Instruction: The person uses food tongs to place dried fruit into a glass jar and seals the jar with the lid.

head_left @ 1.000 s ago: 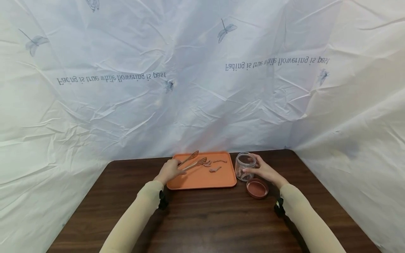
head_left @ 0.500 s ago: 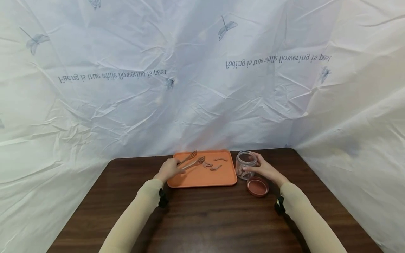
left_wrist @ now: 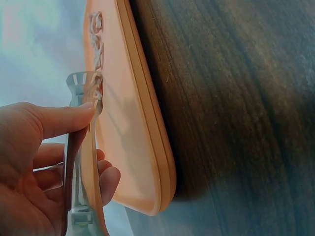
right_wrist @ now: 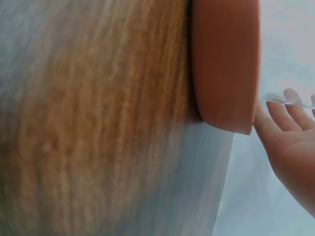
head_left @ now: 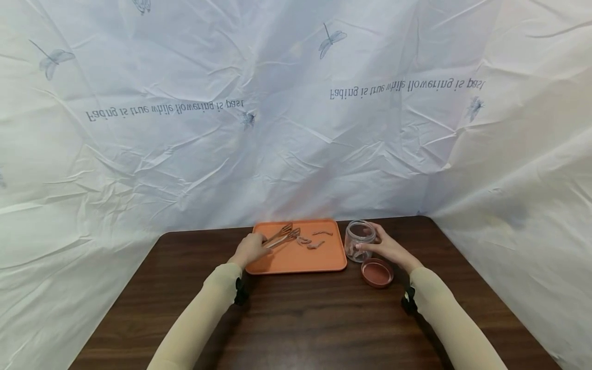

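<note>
My left hand [head_left: 250, 250] grips a pair of tongs [head_left: 280, 236] with slotted heads, low over the left part of an orange tray [head_left: 300, 263]. In the left wrist view the thumb presses one arm of the tongs [left_wrist: 74, 172] while the fingers curl round the other side. The tong heads lie close together, right at a small curled, pale-brown strip [head_left: 303, 240] on the tray. More such strips [head_left: 316, 245] lie to its right. My right hand [head_left: 387, 250] holds a clear, lidless jar [head_left: 351, 241] upright, thumb in front and fingers behind. Several similar pieces show inside the jar.
A reddish-brown lid [head_left: 376, 273] sits on the dark wooden table [head_left: 305, 318], in front of the jar and right of the tray. A pale printed cloth [head_left: 287, 144] hangs behind the table and along both sides.
The two tong heads, spread apart earlier, have come together as my left hand squeezes. The strips on the tray shifted slightly in the first half second. My right hand stays on the jar.
</note>
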Tool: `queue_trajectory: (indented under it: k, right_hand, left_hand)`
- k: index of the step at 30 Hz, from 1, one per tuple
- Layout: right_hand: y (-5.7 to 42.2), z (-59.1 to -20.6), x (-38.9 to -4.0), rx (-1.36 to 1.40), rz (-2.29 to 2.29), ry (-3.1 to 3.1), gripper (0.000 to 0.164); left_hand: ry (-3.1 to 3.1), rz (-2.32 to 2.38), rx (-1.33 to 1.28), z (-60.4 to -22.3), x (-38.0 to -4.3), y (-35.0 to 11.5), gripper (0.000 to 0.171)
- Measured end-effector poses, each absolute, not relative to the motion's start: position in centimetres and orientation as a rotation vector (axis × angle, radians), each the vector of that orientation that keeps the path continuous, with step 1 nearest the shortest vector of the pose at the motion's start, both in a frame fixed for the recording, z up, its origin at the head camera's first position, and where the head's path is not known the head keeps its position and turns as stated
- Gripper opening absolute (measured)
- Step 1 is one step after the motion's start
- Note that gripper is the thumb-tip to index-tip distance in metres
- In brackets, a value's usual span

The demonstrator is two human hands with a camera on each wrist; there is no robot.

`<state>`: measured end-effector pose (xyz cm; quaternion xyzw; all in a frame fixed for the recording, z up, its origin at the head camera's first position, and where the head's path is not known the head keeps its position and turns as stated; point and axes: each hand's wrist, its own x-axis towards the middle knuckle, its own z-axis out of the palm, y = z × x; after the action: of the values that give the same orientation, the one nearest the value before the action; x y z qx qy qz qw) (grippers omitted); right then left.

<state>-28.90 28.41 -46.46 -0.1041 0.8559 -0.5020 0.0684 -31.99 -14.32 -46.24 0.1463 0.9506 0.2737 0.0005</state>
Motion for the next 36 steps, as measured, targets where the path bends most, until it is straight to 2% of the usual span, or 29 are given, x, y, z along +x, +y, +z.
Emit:
queue_trajectory:
  k: [36]
  right_hand:
    - [27.7,-46.8,-29.3,-0.296,-1.538,2.569,0.099]
  left_hand:
    - [3.065,0.777,0.556,-46.0,-32.9,-15.4,0.022]
